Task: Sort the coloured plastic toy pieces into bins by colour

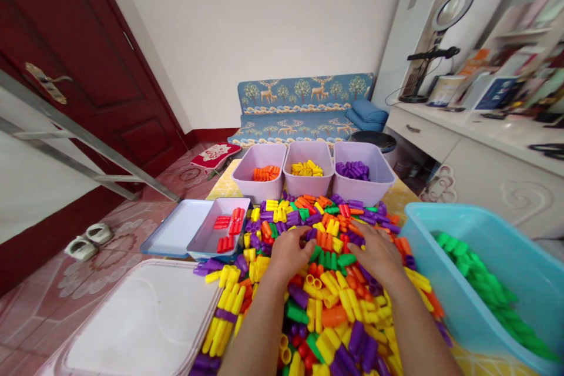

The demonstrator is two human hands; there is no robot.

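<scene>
A wide heap of plastic peg-like building pieces (332, 279) in yellow, purple, orange, green and red covers the table in front of me. My left hand (291, 251) rests on the heap's middle, fingers bent and thumb apart from them, near a purple piece (311, 234). Across from it, my right hand (376, 251) lies over the heap with thumb and fingers apart, next to some orange pieces. Between both hands are joined orange pieces (325, 240) and green pieces (328, 259). Some fingertips are hidden among the pieces.
Behind the heap stand lilac bins with orange (258, 188), yellow (308, 185) and purple pieces (363, 191). A small box (205, 235) with red pieces is at left, beside a white lid (145, 317). A blue tub (484, 223) at right holds green pieces.
</scene>
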